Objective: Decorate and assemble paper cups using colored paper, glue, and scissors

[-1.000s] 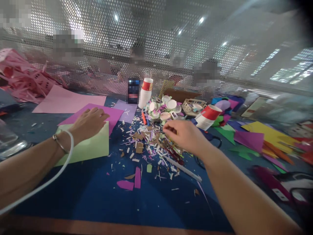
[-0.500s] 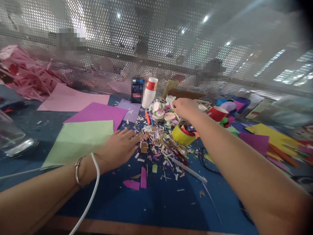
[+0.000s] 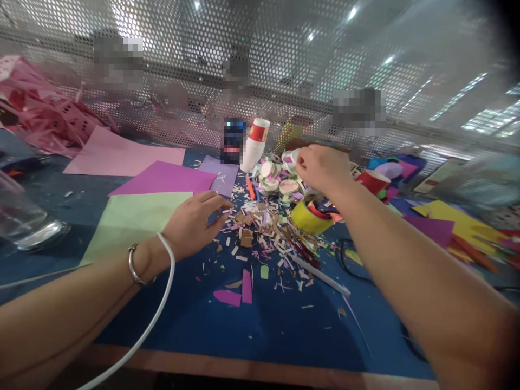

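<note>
Left hand (image 3: 194, 225) spread low; right hand (image 3: 320, 169) reaching forward, fingers curled

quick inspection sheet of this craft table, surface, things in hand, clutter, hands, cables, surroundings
surface: blue table top, strewn with paper scraps.
job's things: small white paper discs under the right hand; green paper sheet beside the left hand.
clutter: purple sheet, pink sheet, yellow tape roll, stacked paper cups, glass.
grippers: left hand open, fingertips by the scraps; right hand pinched over the discs, contents unclear.
cables: white cable over the left wrist.
surroundings: perforated metal screen behind.
</note>
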Demonstrator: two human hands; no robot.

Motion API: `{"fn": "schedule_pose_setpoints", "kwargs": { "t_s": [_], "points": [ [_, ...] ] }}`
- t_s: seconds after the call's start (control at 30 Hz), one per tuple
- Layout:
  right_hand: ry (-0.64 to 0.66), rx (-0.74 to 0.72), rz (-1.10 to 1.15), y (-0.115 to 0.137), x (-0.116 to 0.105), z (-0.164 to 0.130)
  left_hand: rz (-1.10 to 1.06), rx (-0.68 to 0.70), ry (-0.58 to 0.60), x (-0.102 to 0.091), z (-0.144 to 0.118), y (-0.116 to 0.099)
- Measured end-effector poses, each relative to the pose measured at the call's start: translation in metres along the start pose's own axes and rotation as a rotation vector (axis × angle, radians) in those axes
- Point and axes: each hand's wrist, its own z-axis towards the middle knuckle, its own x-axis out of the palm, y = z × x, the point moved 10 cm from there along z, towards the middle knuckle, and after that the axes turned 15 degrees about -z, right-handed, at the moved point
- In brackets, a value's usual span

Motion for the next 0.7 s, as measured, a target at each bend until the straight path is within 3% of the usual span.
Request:
{"fn": "schedule_pose_setpoints", "kwargs": {
  "t_s": [0.1,0.17,0.3,0.4,0.5,0.7],
  "points": [
    [-0.124,-0.044,0.206,0.017,-0.043,-0.038,-0.048,0.020,-0.115,-0.012,-0.001,-0.003],
    [-0.067,-0.166,0.379,0.044,-0.057,-0.069,-0.079,0.027,-0.150,-0.015,-0.001,-0.004],
    [0.087,-0.446,0.583,0.104,-0.066,-0.129,-0.093,0.009,-0.084,-0.007,0.002,0.000],
    [0.193,-0.515,0.660,0.121,-0.058,-0.152,-0.122,-0.008,-0.021,-0.001,0.002,0.001],
    [0.240,-0.473,0.731,0.106,-0.049,-0.158,-0.153,-0.023,0.019,0.002,0.001,-0.002],
    [0.324,-0.260,0.710,0.041,-0.010,-0.174,-0.170,-0.008,0.160,0.019,-0.009,-0.026]
  ]
}}
